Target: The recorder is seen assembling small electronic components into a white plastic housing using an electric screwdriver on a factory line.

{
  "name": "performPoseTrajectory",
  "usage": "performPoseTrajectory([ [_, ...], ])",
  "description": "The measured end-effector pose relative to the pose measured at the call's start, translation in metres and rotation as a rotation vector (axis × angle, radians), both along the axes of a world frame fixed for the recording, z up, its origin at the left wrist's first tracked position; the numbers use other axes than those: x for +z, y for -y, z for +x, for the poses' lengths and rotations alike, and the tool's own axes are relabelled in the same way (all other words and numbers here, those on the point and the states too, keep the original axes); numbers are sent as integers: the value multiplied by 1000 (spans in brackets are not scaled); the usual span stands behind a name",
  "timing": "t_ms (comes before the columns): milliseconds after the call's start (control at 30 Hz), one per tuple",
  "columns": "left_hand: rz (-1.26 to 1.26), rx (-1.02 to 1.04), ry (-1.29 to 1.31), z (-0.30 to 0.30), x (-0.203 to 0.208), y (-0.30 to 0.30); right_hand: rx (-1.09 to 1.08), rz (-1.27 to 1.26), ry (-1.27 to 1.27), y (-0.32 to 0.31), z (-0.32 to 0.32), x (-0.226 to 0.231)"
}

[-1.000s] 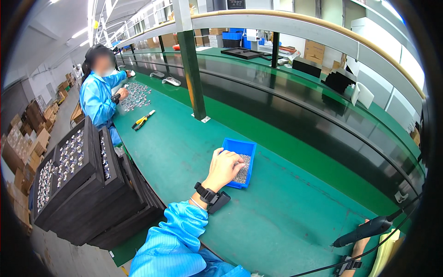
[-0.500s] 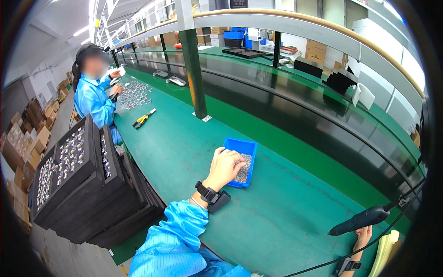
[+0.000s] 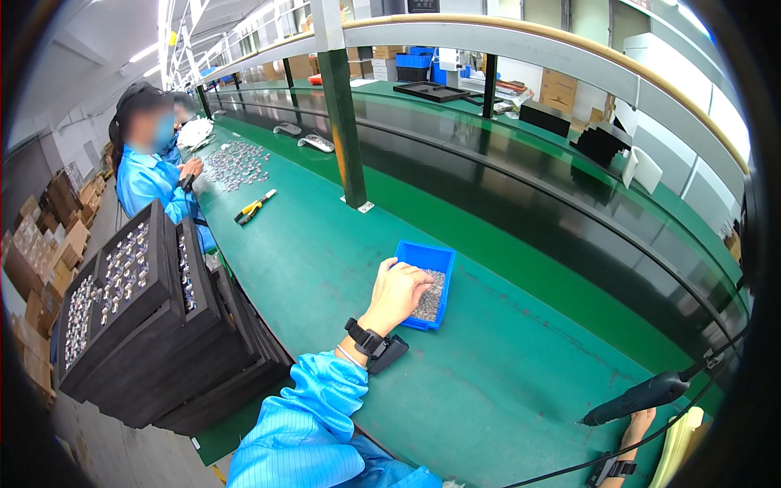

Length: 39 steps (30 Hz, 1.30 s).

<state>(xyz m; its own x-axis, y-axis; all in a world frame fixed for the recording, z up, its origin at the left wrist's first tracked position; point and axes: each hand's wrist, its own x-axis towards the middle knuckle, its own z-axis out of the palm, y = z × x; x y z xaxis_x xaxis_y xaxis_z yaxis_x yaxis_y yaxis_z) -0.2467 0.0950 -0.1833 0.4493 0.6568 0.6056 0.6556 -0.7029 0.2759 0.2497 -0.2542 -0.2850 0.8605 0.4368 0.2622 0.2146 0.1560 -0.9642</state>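
Note:
My left hand [image 3: 395, 294] reaches over a blue plastic bin [image 3: 447, 259] on the green bench. Its fingers are bent and pinched together above small silvery metal pieces [image 3: 429, 304] in the bin. Whatever is between the fingertips is too small to make out. At the lower right, my right hand [image 3: 638, 426] is beside and partly behind a black electric screwdriver [image 3: 634, 398], which is tilted with its tip toward the left. The screwdriver covers the fingers, so their grip on it is hidden. Both wrists wear black straps with a small device.
Stacked black trays [image 3: 195, 350] holding small metal parts stand left of the bench. Yellow-and-black pliers [image 3: 255, 208] lie farther up. A co-worker in blue [image 3: 146, 183] sits by scattered parts [image 3: 236, 165]. A dark post [image 3: 345, 130] rises at the bench's edge; a cable [image 3: 602, 457] crosses lower right.
The screwdriver and my right hand have shifted slightly downward, and less of the hand's fingers shows. My left hand stays over the bin. The co-worker has leaned left, uncovering another person behind.

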Motion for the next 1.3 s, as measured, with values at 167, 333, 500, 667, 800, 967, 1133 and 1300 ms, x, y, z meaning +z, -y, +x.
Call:
performPoseTrajectory([
  [167,-18,-5,9,-1,3,0,47,-40,32,-1,-3,7],
  [333,-64,-18,16,1,9,3,-55,-80,116,-7,-10,11],
  [500,-62,-16,19,0,9,5,-20,-100,43,-4,-2,4],
  [667,-55,-19,40,1,8,5,38,-22,-12,8,15,-10],
  [800,-48,-14,44,1,8,4,29,-29,-17,-1,0,2],
  [967,-51,-14,40,2,9,4,95,-47,-52,-4,-4,12],
  [1133,-64,-7,21,1,9,4,70,-72,-70,-8,-9,16],
  [1300,-65,-11,24,1,8,4,97,-62,-69,-4,2,6],
])
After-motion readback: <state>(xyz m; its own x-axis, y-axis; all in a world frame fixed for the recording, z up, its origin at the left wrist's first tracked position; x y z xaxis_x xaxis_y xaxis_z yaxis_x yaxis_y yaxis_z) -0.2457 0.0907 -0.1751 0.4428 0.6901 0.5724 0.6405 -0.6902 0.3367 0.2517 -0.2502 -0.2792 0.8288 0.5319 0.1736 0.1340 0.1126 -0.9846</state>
